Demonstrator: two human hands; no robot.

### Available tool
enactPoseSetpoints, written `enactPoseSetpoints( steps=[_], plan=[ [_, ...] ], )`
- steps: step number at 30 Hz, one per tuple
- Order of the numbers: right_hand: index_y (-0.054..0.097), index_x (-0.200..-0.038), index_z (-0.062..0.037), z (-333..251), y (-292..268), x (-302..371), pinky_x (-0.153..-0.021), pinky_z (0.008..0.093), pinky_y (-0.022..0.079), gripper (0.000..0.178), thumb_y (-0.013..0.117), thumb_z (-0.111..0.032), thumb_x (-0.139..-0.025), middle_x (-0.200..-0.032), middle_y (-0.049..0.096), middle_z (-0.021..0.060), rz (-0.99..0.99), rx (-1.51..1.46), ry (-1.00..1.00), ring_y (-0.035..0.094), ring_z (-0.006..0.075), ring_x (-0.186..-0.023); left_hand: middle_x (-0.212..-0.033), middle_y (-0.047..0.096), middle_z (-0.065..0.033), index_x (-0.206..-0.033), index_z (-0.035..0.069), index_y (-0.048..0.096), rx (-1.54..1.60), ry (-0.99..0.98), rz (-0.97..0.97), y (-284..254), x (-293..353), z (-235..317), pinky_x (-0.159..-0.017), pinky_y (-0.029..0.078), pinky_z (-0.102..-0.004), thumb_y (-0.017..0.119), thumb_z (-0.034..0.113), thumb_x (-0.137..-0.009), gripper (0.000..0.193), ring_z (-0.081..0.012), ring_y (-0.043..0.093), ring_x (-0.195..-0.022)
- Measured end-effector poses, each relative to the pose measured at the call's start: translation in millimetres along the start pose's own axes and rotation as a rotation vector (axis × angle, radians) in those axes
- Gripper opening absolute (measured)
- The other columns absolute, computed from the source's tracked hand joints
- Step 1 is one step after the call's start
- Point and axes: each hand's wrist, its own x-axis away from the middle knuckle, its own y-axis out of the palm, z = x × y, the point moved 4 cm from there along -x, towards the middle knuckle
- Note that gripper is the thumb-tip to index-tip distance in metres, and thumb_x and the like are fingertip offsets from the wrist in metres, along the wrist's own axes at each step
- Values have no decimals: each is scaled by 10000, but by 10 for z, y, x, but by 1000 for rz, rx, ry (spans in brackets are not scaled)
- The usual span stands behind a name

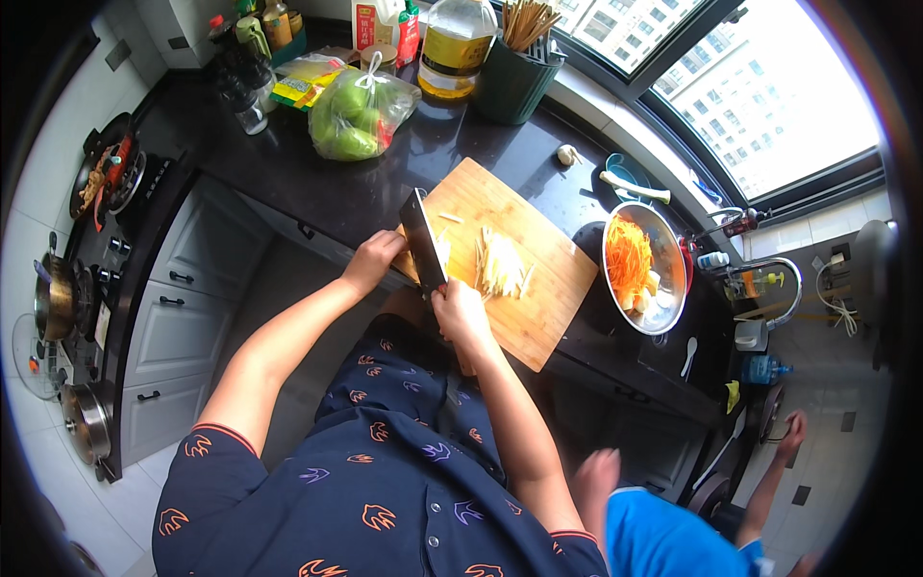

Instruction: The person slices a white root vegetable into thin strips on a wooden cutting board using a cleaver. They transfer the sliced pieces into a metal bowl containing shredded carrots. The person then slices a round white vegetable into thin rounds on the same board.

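My right hand grips the handle of a cleaver, its dark blade upright over the left side of a wooden cutting board. My left hand is at the board's left edge, fingers bent and fingertips against the blade's near side. Whatever lies under those fingertips is mostly hidden by the blade. A few pale strips show just right of the blade. In the middle of the board rests a pile of pale cut strips, probably potato.
Right of the board stands a metal bowl with shredded carrot and pale chunks. Beyond are a garlic bulb, a bag of green produce, an oil jug and a chopstick holder. A person in blue is close at lower right.
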Motion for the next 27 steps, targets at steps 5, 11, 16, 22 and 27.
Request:
enactPoseSetpoints(
  steps=[5, 11, 16, 22, 27],
  plan=[
    [655, -946, 33, -45, 45, 5, -818, 536, 546, 227, 616, -187, -905, -867, 690, 292, -13, 25, 0, 685, 466, -859, -918, 666, -131, -923, 24, 640, -13, -9, 0, 22, 21, -34, -770, 563, -411, 629, -31, -806, 130, -342, 663, -895],
    [660, -946, 39, -5, 102, -35, -808, 530, 552, 236, 607, -189, -915, -853, 689, 298, -51, 39, 70, 695, 454, -850, -906, 659, -140, -898, 12, 614, -27, 8, 0, -18, -16, -1, -760, 562, -416, 611, -50, -787, 127, -352, 659, -884],
    [659, -956, 42, -31, 32, -72, -813, 531, 541, 250, 606, -199, -917, -848, 686, 301, -43, -99, 96, 688, 463, -858, -890, 656, -140, -885, 16, 613, -32, 14, -11, 2, -40, -54, -757, 560, -417, 613, -51, -783, 122, -349, 659, -876],
    [658, -975, 43, -5, 43, -15, -799, 520, 544, 243, 599, -186, -916, -824, 685, 293, 28, -106, 20, 686, 463, -821, -881, 661, -133, -876, 26, 623, -19, -11, 3, 40, 2, -94, -758, 562, -412, 641, -27, -802, 93, -340, 666, -879],
    [651, -986, 49, -79, -23, 7, -731, 499, 558, 241, 589, -174, -921, -742, 676, 278, -10, -112, 61, 697, 425, -693, -889, 669, -133, -892, 26, 631, -13, -21, 34, 34, -5, -66, -770, 563, -412, 650, -22, -817, 91, -338, 670, -883]
  ],
)
